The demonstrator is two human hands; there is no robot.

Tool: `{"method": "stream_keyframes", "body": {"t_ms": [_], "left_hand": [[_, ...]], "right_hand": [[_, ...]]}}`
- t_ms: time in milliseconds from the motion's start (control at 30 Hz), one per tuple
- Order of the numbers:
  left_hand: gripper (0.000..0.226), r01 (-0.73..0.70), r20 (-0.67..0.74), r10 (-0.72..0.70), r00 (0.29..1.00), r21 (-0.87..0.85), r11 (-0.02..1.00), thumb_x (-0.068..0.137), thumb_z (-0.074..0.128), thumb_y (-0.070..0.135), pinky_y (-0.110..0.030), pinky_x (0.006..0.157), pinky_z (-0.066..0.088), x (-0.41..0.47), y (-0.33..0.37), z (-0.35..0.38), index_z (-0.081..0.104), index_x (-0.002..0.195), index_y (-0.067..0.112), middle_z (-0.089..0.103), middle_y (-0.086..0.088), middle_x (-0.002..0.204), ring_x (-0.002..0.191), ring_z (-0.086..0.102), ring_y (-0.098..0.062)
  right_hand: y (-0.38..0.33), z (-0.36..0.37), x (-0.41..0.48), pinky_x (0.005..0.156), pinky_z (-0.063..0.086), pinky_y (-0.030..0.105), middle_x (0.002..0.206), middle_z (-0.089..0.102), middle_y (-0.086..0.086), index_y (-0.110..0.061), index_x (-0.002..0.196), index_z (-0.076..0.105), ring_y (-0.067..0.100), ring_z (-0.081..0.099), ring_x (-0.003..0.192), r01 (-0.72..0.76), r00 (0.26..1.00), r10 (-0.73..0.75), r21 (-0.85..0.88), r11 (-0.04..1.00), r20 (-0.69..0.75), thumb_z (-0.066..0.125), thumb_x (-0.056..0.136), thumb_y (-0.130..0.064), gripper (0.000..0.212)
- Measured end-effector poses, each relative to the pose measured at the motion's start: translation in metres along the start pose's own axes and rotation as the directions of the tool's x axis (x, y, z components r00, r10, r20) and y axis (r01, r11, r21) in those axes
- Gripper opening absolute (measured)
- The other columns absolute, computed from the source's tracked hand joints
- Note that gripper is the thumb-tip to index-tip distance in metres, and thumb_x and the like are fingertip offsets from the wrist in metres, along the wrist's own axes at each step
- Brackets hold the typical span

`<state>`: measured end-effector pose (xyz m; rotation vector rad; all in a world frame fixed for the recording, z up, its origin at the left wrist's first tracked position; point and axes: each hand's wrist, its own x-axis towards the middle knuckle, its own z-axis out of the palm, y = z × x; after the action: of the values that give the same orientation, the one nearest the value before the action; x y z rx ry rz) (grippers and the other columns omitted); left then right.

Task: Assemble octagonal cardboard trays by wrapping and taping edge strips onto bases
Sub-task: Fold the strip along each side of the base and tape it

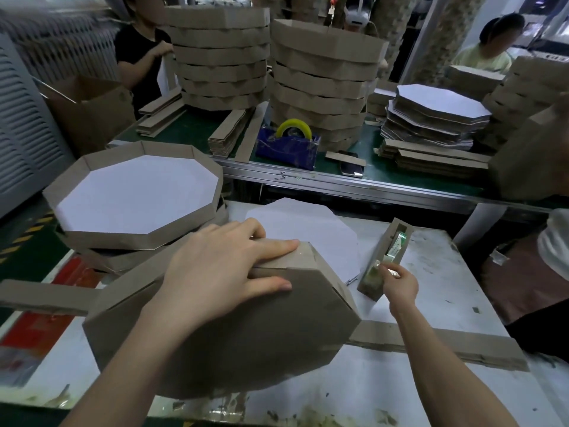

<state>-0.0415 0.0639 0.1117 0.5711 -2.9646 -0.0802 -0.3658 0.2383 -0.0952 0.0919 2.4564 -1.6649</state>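
Observation:
A brown octagonal tray (246,340) lies upside down and tilted on the white table (431,266), with an edge strip (40,295) trailing off to its left. My left hand (221,272) presses on the tray's upper edge, fingers over the strip's seam. My right hand (398,282) pinches a piece of tape at the small cardboard tape holder (383,260) to the right of the tray. A white octagonal base (308,229) lies flat behind the tray.
Finished trays (135,195) are stacked at the left. On the green bench behind stand tall tray stacks (320,81), a yellow tape roll in a blue dispenser (289,143), a phone (352,169), stacked bases (437,115) and strips (431,340). Other people work beyond.

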Motion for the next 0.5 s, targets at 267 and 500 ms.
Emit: {"method": "stream_keyframes", "body": {"t_ms": [267, 500], "left_hand": [[0.07, 0.019, 0.013, -0.019, 1.0, 0.006, 1.0, 0.068, 0.009, 0.088, -0.025, 0.069, 0.035, 0.004, 0.002, 0.004, 0.015, 0.136, 0.071, 0.042, 0.022, 0.116, 0.095, 0.049, -0.008], [0.07, 0.012, 0.0, -0.012, 1.0, 0.006, 1.0, 0.069, 0.009, 0.087, -0.025, 0.068, 0.036, 0.004, 0.005, 0.003, 0.017, 0.136, 0.07, 0.043, 0.021, 0.115, 0.094, 0.048, -0.008]], "right_hand": [[0.01, -0.001, 0.011, 0.061, 0.043, 0.03, 0.107, 0.069, 0.015, -0.017, 0.106, 0.076, 0.022, 0.053, 0.073, -0.019, 1.0, 0.019, -0.073, 0.997, -0.011, 0.069, 0.093, -0.019, 0.014], [0.009, 0.001, 0.017, 0.055, 0.037, 0.027, 0.112, 0.071, 0.016, -0.028, 0.112, 0.076, 0.02, 0.049, 0.063, 0.042, 0.999, -0.042, -0.211, 0.977, 0.002, 0.064, 0.097, -0.026, 0.02]]}}
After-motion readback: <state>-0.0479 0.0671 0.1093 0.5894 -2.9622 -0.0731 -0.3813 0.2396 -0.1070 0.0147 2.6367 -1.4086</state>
